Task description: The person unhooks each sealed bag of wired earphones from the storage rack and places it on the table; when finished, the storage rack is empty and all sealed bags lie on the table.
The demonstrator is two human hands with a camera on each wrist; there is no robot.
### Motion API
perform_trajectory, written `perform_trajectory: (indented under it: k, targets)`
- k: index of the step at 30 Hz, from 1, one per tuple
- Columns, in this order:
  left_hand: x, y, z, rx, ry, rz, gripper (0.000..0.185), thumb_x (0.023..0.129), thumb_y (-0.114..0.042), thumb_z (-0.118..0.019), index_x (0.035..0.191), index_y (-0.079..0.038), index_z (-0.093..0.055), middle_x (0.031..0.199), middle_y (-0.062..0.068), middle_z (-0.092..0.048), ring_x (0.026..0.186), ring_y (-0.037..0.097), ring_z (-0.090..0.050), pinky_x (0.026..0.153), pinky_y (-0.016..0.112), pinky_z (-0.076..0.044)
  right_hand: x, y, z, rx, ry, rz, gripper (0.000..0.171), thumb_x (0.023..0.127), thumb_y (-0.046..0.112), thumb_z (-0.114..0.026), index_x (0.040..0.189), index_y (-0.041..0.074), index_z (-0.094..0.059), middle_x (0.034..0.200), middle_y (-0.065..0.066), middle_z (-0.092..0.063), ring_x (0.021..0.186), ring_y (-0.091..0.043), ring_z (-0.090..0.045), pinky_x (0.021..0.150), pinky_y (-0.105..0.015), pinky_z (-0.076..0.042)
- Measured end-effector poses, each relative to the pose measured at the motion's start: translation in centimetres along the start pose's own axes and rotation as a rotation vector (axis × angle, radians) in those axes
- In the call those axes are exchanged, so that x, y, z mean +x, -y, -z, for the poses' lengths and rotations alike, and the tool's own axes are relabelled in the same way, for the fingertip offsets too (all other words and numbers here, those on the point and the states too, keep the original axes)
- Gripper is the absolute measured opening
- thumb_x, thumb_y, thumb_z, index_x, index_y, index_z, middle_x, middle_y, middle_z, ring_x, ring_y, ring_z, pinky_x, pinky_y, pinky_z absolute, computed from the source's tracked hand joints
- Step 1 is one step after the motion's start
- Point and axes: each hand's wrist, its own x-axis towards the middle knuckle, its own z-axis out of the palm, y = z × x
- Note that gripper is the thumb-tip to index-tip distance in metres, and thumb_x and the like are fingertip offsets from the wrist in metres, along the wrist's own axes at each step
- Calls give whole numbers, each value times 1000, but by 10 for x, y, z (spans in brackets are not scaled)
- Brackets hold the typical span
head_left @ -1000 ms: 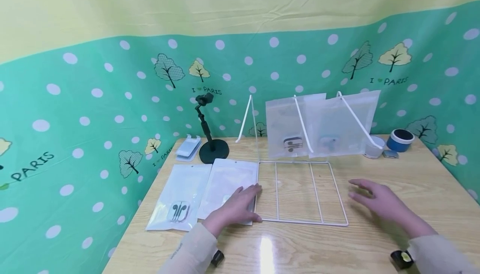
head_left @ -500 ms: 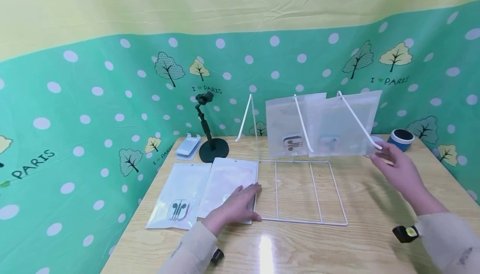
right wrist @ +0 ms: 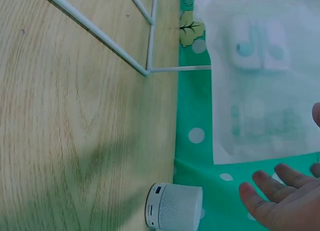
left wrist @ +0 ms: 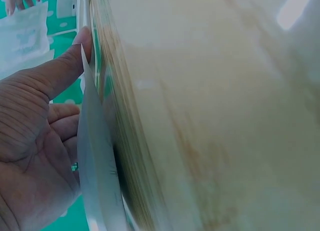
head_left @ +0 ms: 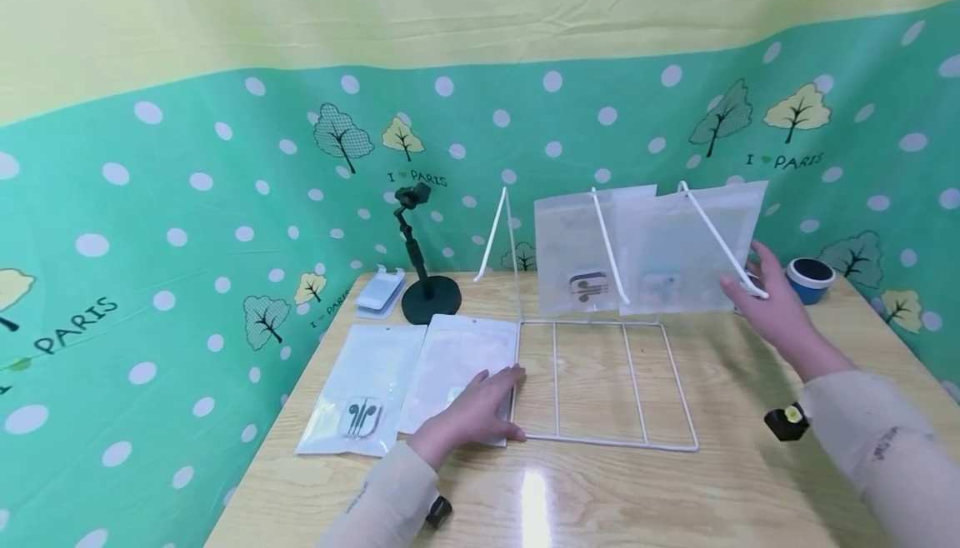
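With the right grip [head_left: 778,311] spread, empty, beside the frosted bag [head_left: 663,236] on the right hook [head_left: 718,235] of the rack [head_left: 643,445] and the left grip [head_left: 480,411] relaxed at its base, best to pinch probably light, limp, slippery plastic by the side edge.

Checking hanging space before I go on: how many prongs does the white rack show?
3, on the white rack: the left prong, nothing hanging on it; the middle prong, bearing one bag; the right prong, bearing another bag. None seems hidden.

The table [head_left: 600,494] bears a rack [head_left: 611,444], pouches [head_left: 468,356], stand [head_left: 431,301], possibly a speaker [right wrist: 181,208].
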Motion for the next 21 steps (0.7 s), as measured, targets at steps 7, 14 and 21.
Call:
perform_trajectory:
  k: [7,14,21]
  targets:
    - [-1,0,-2,-8,4,0,94,74,-41,-84,149,-10,-37,154,6,-38,142,20,-32,119,46,-18,3,-3,-7,-71,-80,73,76,103,27,-48,157,26,5,137,-42,-38,118,-59,-43,73,-44,-51]
    - [-1,0,0,2,0,-3,94,74,-41,-84,149,-10,-37,154,6,-38,142,20,-32,118,47,-19,4,-5,-9,-104,-127,60,67,104,28,-45,158,28,-6,138,-39,-40,120,-56,-44,81,-57,-47]
    - [-1,0,0,-9,0,-3,94,74,-41,-84,149,-9,-37,154,7,-38,142,21,-32,119,47,-18,-2,-6,-8,-45,-125,4,64,104,32,-45,157,30,-9,138,-34,-44,120,-41,-52,95,-49,-49]
